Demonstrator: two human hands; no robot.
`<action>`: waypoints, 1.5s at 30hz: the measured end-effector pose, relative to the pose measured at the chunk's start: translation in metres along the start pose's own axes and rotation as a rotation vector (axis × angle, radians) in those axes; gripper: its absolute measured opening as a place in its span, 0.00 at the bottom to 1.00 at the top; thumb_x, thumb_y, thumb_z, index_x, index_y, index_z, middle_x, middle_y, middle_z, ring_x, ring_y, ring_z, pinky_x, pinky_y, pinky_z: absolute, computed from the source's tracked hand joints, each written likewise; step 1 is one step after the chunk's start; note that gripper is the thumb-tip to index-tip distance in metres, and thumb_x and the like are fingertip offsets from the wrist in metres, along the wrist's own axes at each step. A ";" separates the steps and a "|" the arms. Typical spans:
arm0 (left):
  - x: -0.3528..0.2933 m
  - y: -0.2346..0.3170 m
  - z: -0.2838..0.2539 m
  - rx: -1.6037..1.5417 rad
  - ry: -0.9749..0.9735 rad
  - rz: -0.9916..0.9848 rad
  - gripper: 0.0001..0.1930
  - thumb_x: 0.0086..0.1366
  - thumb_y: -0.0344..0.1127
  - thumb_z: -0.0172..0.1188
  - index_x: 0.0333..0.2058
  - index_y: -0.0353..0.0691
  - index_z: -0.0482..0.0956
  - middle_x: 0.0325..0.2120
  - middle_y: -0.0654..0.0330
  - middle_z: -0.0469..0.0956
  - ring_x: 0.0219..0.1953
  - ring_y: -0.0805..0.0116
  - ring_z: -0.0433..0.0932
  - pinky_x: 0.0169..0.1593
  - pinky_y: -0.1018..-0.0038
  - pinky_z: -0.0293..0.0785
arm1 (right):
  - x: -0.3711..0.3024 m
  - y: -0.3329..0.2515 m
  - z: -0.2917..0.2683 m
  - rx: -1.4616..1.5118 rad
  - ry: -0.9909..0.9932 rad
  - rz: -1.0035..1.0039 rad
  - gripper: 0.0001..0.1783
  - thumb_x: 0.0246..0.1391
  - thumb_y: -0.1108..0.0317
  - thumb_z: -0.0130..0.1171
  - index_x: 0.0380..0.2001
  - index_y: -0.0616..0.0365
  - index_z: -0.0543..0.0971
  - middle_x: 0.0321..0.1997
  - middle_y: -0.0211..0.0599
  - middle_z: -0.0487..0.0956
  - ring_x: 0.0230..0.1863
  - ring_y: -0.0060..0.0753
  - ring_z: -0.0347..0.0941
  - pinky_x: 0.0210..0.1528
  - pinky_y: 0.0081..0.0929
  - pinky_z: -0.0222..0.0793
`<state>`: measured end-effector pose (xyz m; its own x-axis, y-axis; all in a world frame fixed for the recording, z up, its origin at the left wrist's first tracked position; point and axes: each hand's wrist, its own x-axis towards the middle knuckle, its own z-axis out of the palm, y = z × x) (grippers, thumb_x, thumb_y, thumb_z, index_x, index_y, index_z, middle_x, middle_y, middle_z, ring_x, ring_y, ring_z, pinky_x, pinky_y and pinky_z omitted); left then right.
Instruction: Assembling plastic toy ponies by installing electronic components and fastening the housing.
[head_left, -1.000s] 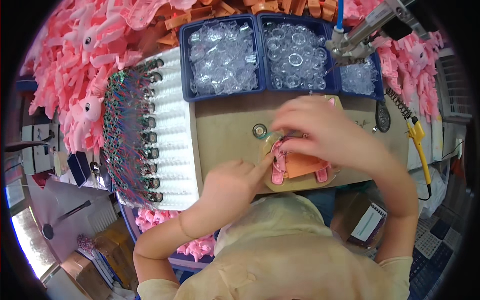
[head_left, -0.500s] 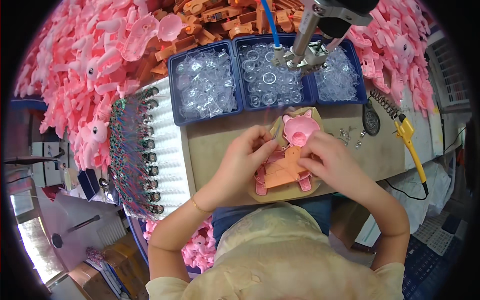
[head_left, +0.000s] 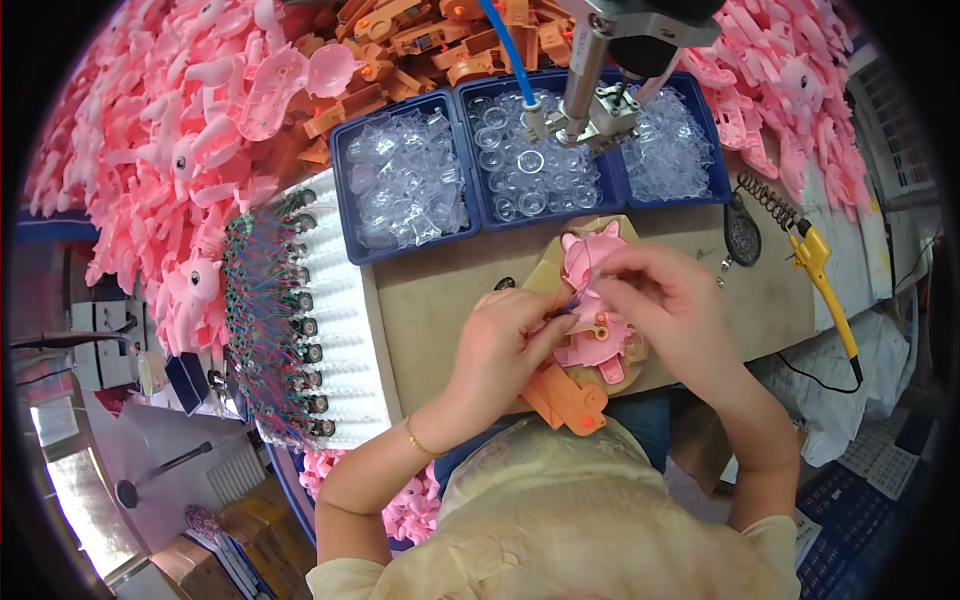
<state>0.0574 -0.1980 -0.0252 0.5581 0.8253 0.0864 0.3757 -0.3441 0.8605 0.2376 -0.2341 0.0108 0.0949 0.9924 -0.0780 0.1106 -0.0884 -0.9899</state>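
Observation:
A pink toy shell (head_left: 590, 350), hollow side up, lies on a tan fixture (head_left: 549, 262) on the bench. Over the shell's middle, my left hand (head_left: 505, 340) pinches thin dark wires (head_left: 577, 301) between thumb and finger. My right hand (head_left: 665, 290) is closed in a pinch just above the shell's right side; what its fingertips hold is hidden. An orange plastic housing (head_left: 568, 400) sits tilted at the near edge, below my left hand. Beside that hand lies a small round dark part (head_left: 505, 284).
Blue bins of clear plastic parts (head_left: 405, 185) stand at the back, under a hanging metal tool (head_left: 600, 115). Wired speakers (head_left: 308, 327) line a white foam tray (head_left: 350, 340) at left. A yellow soldering iron (head_left: 822, 275) rests at right. Pink shells (head_left: 180, 150) and orange housings (head_left: 430, 40) pile behind.
The orange housing has come off the pink shell toward my body. My right hand has moved up toward the shell's upper part; my left hand has shifted slightly nearer me.

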 end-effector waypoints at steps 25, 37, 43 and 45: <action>0.009 -0.017 -0.012 -0.016 -0.142 0.130 0.11 0.52 0.32 0.63 0.36 0.39 0.79 0.28 0.59 0.80 0.32 0.63 0.76 0.42 0.70 0.68 | -0.037 0.029 -0.014 -0.162 -0.100 0.132 0.03 0.48 0.80 0.57 0.29 0.66 0.77 0.32 0.36 0.77 0.32 0.26 0.75 0.33 0.20 0.70; 0.002 -0.025 0.019 0.140 0.284 0.204 0.08 0.50 0.27 0.64 0.31 0.42 0.80 0.25 0.62 0.78 0.27 0.64 0.76 0.38 0.71 0.68 | -0.022 0.053 0.027 -0.951 -0.078 -0.416 0.06 0.44 0.69 0.60 0.29 0.54 0.79 0.33 0.25 0.74 0.41 0.33 0.68 0.43 0.35 0.56; -0.003 -0.019 0.018 0.125 0.287 0.140 0.07 0.51 0.27 0.63 0.32 0.42 0.80 0.25 0.62 0.79 0.27 0.64 0.75 0.38 0.71 0.67 | -0.026 0.048 0.028 -1.037 -0.108 -0.404 0.08 0.43 0.68 0.60 0.30 0.54 0.79 0.34 0.26 0.74 0.43 0.32 0.67 0.48 0.36 0.56; -0.004 -0.019 0.017 0.159 0.282 0.133 0.07 0.51 0.27 0.63 0.32 0.41 0.80 0.25 0.62 0.79 0.27 0.64 0.75 0.39 0.71 0.67 | -0.026 0.048 0.030 -1.076 -0.105 -0.420 0.07 0.43 0.68 0.60 0.30 0.54 0.79 0.34 0.26 0.75 0.43 0.31 0.67 0.48 0.36 0.56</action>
<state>0.0610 -0.2023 -0.0504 0.3917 0.8522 0.3468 0.4361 -0.5039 0.7456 0.2112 -0.2613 -0.0378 -0.2256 0.9587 0.1734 0.9031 0.2725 -0.3318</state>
